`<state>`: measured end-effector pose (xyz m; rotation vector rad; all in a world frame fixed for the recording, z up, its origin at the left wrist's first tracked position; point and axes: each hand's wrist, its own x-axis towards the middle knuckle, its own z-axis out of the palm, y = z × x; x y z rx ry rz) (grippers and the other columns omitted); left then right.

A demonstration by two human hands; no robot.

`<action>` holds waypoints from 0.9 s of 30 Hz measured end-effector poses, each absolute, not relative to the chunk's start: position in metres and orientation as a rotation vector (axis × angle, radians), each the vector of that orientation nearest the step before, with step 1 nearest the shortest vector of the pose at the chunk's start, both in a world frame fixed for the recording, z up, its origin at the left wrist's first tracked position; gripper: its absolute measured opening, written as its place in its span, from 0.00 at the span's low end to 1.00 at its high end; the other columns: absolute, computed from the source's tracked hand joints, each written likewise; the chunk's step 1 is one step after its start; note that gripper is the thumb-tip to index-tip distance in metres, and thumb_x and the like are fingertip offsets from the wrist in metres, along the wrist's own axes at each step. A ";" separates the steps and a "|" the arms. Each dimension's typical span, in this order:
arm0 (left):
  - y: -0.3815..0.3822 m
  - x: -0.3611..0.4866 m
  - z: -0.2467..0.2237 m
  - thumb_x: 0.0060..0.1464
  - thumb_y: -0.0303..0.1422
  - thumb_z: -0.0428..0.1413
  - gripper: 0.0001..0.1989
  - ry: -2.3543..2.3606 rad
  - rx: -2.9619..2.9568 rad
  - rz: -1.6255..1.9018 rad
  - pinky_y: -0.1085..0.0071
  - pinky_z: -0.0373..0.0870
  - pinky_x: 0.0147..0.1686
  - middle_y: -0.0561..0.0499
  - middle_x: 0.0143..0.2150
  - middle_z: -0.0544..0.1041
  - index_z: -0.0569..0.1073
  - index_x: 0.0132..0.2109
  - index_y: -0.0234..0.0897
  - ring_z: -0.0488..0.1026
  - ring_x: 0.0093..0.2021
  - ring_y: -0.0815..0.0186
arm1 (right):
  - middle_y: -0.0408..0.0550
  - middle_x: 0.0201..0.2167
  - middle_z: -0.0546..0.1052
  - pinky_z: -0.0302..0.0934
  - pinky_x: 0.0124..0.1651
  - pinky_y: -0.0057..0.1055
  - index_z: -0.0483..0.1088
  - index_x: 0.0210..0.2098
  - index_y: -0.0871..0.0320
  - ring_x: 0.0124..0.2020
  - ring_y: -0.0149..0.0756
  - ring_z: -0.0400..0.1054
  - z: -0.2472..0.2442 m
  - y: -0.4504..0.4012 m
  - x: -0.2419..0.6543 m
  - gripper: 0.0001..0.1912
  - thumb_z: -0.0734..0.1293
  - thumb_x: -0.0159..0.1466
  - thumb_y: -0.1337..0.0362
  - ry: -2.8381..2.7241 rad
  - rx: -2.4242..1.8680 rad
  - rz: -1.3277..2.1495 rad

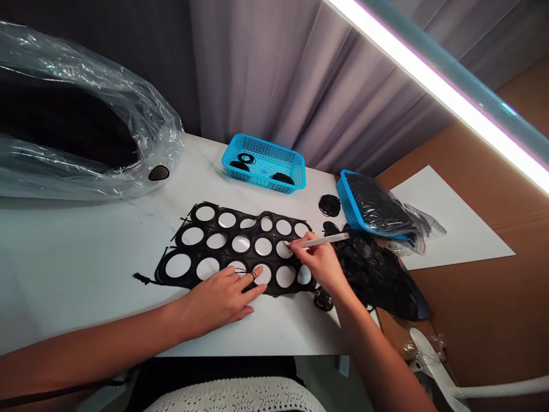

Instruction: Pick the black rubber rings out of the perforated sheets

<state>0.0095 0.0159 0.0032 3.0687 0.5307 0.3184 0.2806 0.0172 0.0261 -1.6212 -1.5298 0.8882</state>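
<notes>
A black sheet (206, 237) with rows of round holes lies on the white tabletop, the white surface showing through them. My left hand (225, 294) rests on the sheet's near edge, its fingers spread and holding nothing. A thin black loop (253, 275) circles one of its fingers. Pinched in my right hand (321, 260) is a slim, pale, pen-like tool (328, 239), its tip hidden by the fingertips, over a hole in the middle row towards the right. Loose black strips (143, 278) stick out at the sheet's left corner.
Behind the sheet stands a blue basket (266, 182) with several black pieces. Another blue basket (349, 200) holds a bagged black stack. Black scraps (377, 274) pile up at the right, near a coiled black bundle (329, 205). A large clear plastic bag (158, 126) fills the left.
</notes>
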 end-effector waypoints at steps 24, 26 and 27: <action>-0.002 -0.007 -0.001 0.65 0.37 0.56 0.23 0.679 3.037 0.314 0.62 0.62 0.44 0.36 0.66 0.67 0.67 0.64 0.42 0.75 0.45 0.57 | 0.46 0.33 0.78 0.64 0.41 0.34 0.66 0.26 0.54 0.37 0.39 0.71 0.002 -0.025 0.232 0.11 0.67 0.65 0.67 -1.866 -1.376 0.980; -0.002 -0.007 -0.002 0.64 0.37 0.56 0.22 0.691 3.019 0.336 0.62 0.62 0.44 0.36 0.66 0.67 0.67 0.64 0.43 0.75 0.45 0.57 | 0.46 0.34 0.78 0.65 0.39 0.34 0.66 0.27 0.53 0.37 0.39 0.71 0.000 -0.027 0.232 0.11 0.67 0.65 0.67 -1.903 -1.380 0.939; -0.002 -0.007 -0.002 0.64 0.37 0.56 0.22 0.698 3.006 0.348 0.62 0.62 0.44 0.36 0.66 0.67 0.67 0.64 0.43 0.75 0.45 0.57 | 0.46 0.34 0.78 0.65 0.38 0.34 0.66 0.28 0.53 0.37 0.39 0.70 -0.001 -0.030 0.232 0.10 0.67 0.65 0.68 -1.936 -1.386 0.897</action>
